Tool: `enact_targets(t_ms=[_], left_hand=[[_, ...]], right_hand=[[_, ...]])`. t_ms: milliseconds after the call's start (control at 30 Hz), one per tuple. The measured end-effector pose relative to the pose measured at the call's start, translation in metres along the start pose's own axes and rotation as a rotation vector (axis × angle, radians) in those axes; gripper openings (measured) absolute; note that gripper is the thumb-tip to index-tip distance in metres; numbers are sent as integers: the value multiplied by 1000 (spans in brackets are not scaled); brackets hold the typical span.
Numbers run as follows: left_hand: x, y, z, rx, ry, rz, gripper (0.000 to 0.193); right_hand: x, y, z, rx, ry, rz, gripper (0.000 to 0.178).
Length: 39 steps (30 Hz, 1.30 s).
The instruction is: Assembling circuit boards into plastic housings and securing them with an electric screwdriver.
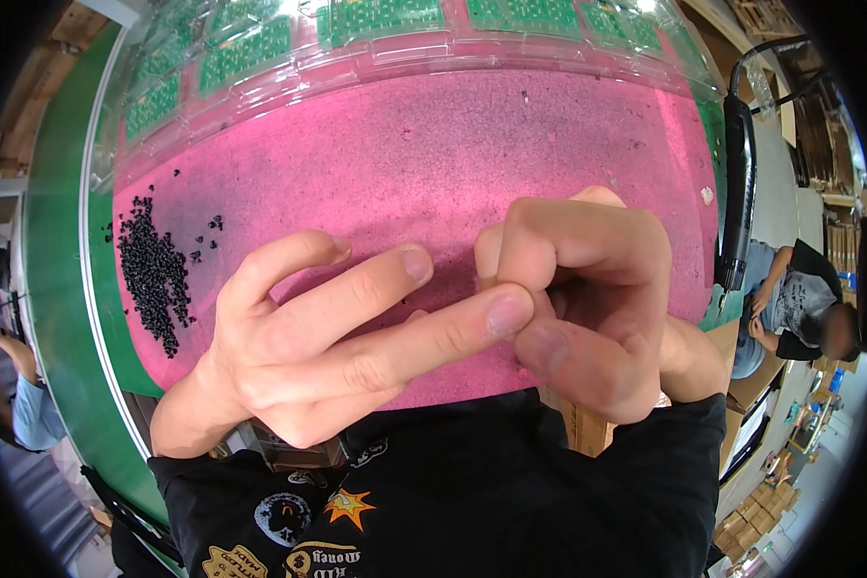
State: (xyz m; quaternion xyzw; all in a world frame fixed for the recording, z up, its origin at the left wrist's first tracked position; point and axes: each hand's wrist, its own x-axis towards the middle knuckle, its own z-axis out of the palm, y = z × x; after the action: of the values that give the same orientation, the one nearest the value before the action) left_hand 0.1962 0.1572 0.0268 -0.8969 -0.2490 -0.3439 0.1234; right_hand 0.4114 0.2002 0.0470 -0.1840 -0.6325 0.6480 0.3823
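My left hand (328,337) hovers over the near part of a pink mat (433,154), its fingers stretched out and spread. One of its fingertips meets the curled fingers of my right hand (588,299). My right thumb and fingers are closed in a pinch, and anything between them is hidden. To the left of my left hand lies a loose pile of tiny black screw-like parts (154,270), with a few strays beside it.
Clear plastic trays (289,101) with several green circuit boards (246,53) line the mat's far edge. A black pen-shaped electric screwdriver (737,193) with a cable lies at the right. One person (790,308) sits at the right; another person's arm (14,352) shows at far left.
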Motion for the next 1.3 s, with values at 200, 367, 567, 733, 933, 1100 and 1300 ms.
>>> enact_targets(t_ms=[200, 367, 567, 733, 933, 1100, 1300], left_hand=[[2, 0, -2, -15, -3, 15, 10], [5, -7, 1, -665, 21, -174, 5], [1, 6, 5, -2106, 275, -912, 29], [8, 5, 3, -1956, 201, -1103, 34], [7, 5, 5, -1950, 188, -1085, 36], [12, 7, 0, -1879, 129, -1128, 40], [12, 7, 1, -1867, 127, -1132, 41]], right_hand=[[1, -2, 2, -19, 12, 19, 9], [4, 1, 4, -79, -33, 30, 9], [1, 2, 14, -136, -87, 102, 12], [1, 6, 14, -205, -50, 72, 11], [1, 8, 12, -242, -46, 24, 11], [0, 10, 14, -238, -24, -5, 11], [0, 13, 13, -298, -37, -87, 9]])
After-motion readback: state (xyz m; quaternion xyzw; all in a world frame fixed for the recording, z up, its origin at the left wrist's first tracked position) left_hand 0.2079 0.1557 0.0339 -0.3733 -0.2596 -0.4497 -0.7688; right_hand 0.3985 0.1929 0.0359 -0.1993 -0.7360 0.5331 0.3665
